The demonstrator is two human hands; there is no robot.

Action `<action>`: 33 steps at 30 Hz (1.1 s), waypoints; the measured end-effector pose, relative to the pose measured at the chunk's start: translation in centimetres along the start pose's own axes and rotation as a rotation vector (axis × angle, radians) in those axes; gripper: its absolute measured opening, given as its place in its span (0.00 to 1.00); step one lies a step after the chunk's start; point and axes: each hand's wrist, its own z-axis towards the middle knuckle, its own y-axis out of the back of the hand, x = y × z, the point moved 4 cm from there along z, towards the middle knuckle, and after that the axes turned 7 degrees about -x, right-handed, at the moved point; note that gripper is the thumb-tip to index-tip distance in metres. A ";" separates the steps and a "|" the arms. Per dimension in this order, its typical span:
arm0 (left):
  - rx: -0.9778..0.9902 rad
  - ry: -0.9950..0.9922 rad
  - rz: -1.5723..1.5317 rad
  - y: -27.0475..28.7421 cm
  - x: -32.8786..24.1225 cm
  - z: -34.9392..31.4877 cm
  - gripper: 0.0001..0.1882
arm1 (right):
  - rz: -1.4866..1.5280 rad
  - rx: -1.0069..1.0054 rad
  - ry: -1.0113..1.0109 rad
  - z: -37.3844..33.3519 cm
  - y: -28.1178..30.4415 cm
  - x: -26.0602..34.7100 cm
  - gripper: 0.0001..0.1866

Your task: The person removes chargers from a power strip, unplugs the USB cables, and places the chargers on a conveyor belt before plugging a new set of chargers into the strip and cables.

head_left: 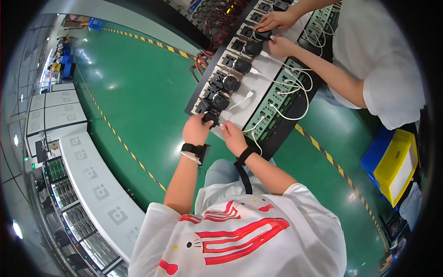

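Note:
At the near end of a long bench, my left hand (196, 131) is closed around a black power adapter (211, 118) by the last socket of the row. My right hand (234, 138) pinches a small white cable plug (220, 125) against the adapter's right side; whether it is fully inserted cannot be seen. Several more black adapters (220, 101) sit in the sockets beyond. A loose white USB plug (249, 94) lies on the white bench surface. White cables run to the green port panel (273, 98) along the bench's right side.
Across the bench at the far right, a co-worker's hands (276, 33) handle another adapter. Red and black wires (203, 61) hang off the bench's left edge. Yellow and blue bins (393, 168) stand at right. Yellow-black tape (332, 159) marks the green floor. White cabinets (87, 171) line the left.

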 end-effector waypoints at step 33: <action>0.233 -0.310 0.054 0.6 0.5 2.8 0.16 | -0.363 0.143 0.143 1.0 3.5 5.9 0.12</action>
